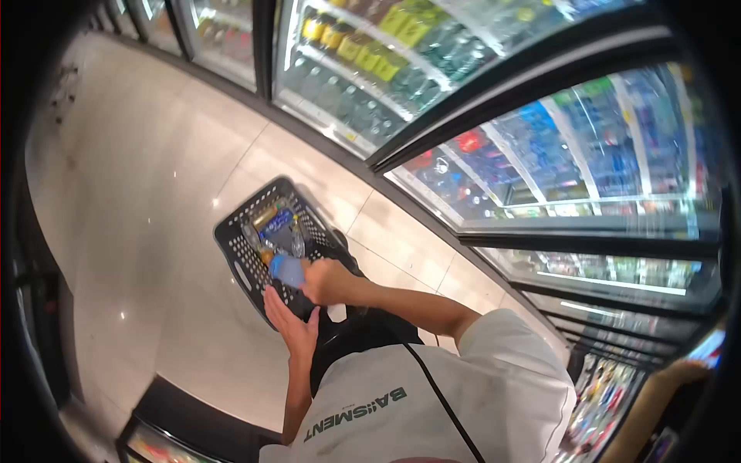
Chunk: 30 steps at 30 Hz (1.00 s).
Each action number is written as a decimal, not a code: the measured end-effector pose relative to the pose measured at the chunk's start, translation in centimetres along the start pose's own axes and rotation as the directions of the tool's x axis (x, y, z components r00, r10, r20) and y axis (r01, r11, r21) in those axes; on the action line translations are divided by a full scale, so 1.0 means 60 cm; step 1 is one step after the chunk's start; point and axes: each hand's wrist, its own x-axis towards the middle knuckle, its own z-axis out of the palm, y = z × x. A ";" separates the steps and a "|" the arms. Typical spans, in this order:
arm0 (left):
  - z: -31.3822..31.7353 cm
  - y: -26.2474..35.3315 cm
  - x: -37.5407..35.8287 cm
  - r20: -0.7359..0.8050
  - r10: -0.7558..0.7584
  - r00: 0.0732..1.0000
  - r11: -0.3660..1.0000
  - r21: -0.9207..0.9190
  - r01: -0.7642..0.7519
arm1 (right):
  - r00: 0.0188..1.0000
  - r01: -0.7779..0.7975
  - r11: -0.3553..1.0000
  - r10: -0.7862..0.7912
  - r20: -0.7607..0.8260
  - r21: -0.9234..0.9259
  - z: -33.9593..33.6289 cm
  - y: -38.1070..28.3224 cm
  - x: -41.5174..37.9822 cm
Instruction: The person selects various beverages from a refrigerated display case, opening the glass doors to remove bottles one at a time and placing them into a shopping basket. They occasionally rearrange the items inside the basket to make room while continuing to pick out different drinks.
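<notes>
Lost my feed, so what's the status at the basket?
Right hand gripping a blue bottle over the black basket. Left hand open on the basket rim. Other drinks already inside.

Perforated black plastic basket (245, 266); glossy tiled floor (147, 201).

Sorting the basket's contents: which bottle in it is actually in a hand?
The blue-capped bottle at the basket's near end, gripped by the right hand; the others lie untouched.
</notes>
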 end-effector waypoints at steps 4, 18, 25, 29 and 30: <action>-0.048 0.058 0.061 -0.187 0.471 0.862 0.866 -0.090 -0.492 | 0.997 0.076 0.983 -0.074 -0.022 0.164 -0.224 -0.169 -0.167; -0.140 0.098 -0.157 -0.139 -0.238 0.961 0.938 -0.290 0.190 | 0.115 -0.454 0.845 0.370 -0.922 0.283 -0.820 0.235 -0.190; -0.123 0.023 -0.230 -0.295 -0.398 0.869 0.893 -0.342 0.293 | 0.019 -0.331 0.913 0.261 -0.965 0.240 -0.774 0.234 -0.188; -0.095 0.111 -0.149 -0.272 -0.310 0.911 0.881 -0.442 0.167 | 0.033 -0.250 0.958 0.155 -0.987 0.142 -0.684 0.165 -0.240; -0.087 0.137 -0.113 -0.273 -0.276 0.922 0.897 -0.419 0.144 | 0.064 -0.234 0.965 0.141 -0.988 0.122 -0.662 0.148 -0.256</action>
